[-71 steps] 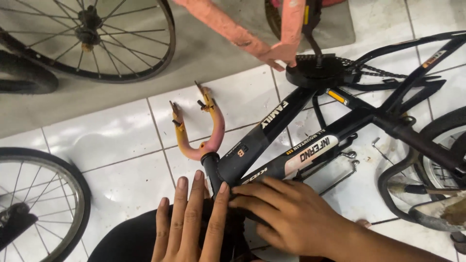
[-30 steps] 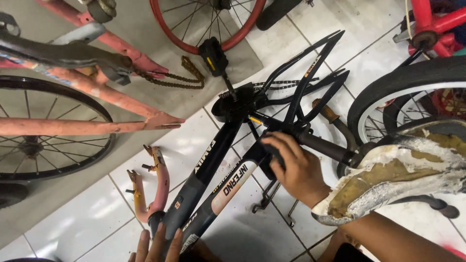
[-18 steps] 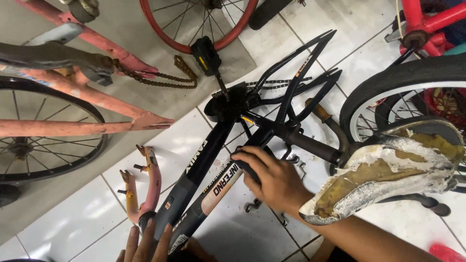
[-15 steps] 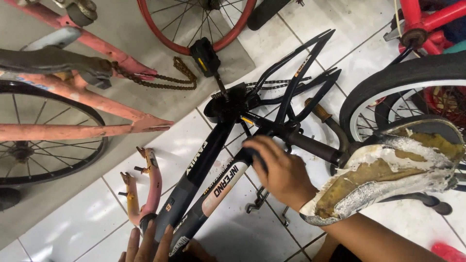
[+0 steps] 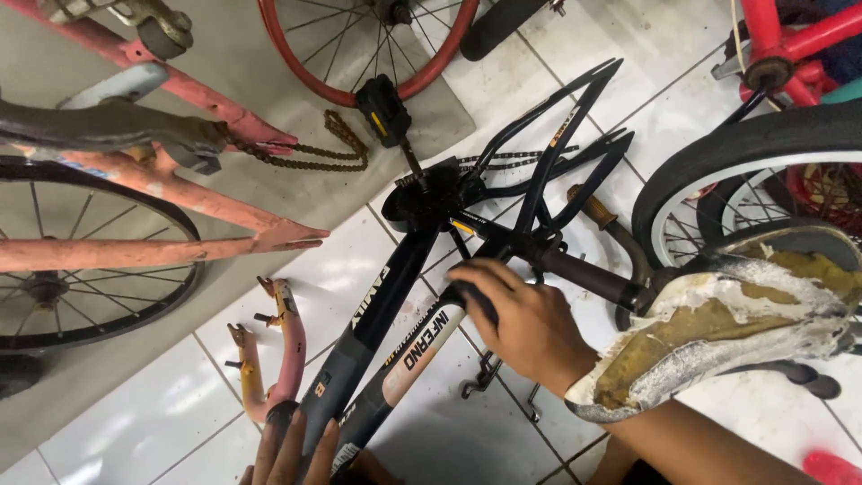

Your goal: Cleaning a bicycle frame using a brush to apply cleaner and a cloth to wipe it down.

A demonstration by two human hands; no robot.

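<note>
Head view: black bike frame (image 5: 386,310) lies flat on white floor tiles (image 5: 144,413), running from near centre up to far right. My right hand (image 5: 525,323) is clenched around the frame's top tube at mid-length, fingers curled over it, thumb side toward the far end. My left hand (image 5: 292,449) sits at the near edge on the frame's head end, fingers flat and released against it; I can't tell whether the hidden thumb grips anything.

Pink fork (image 5: 274,359) lies on the tiles just left of the head end, its crown touching or almost touching my left fingertips, its 2 rusty legs pointing far-left. Crank with a black pedal (image 5: 382,108) sticks up from the frame's bottom bracket toward the far side. A worn saddle (image 5: 718,332), cover torn to bare foam, sits just right of my right wrist, covering part of it.

Further out: rusty chain (image 5: 314,153) on the grey mat (image 5: 233,54), faded red frame (image 5: 162,242) on the left, spoked wheel (image 5: 81,278) under it, red-rimmed wheel (image 5: 368,36) far centre, black tyre (image 5: 745,162) on the right.
</note>
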